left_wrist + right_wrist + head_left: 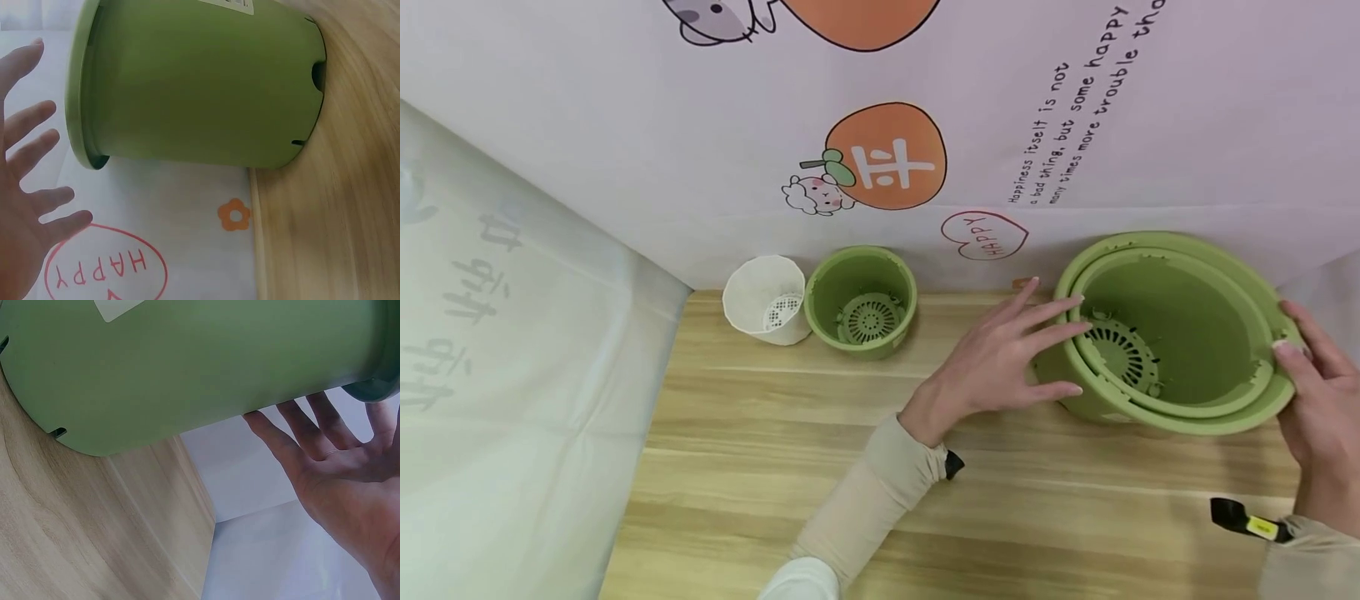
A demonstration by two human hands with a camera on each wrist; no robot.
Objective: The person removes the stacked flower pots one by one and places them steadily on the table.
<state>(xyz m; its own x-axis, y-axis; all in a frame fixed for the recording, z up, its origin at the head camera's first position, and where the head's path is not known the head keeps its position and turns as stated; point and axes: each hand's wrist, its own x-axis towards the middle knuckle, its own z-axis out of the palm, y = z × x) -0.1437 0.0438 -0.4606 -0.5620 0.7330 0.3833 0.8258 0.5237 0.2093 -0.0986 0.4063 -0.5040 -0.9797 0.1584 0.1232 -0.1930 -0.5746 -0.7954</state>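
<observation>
A large green flowerpot (1084, 407) is at the right of the head view, a smaller green flowerpot (1202, 325) nested inside it with a slotted bottom. My right hand (1326, 400) grips the rim at its right, thumb over the edge and fingers along the outside. In the right wrist view those fingers (322, 428) touch the outer wall. At the left rim my left hand (992, 358) has its fingers spread. The left wrist view shows that hand (25, 181) apart from the outer pot (200, 87). A paper label is on the pot's wall.
A white pot (748, 304) with a perforated bottom and a small green pot (861, 287) stand side by side against the printed backdrop (700, 183). The wooden tabletop (760, 450) meets a pale cloth (535, 350) at the left.
</observation>
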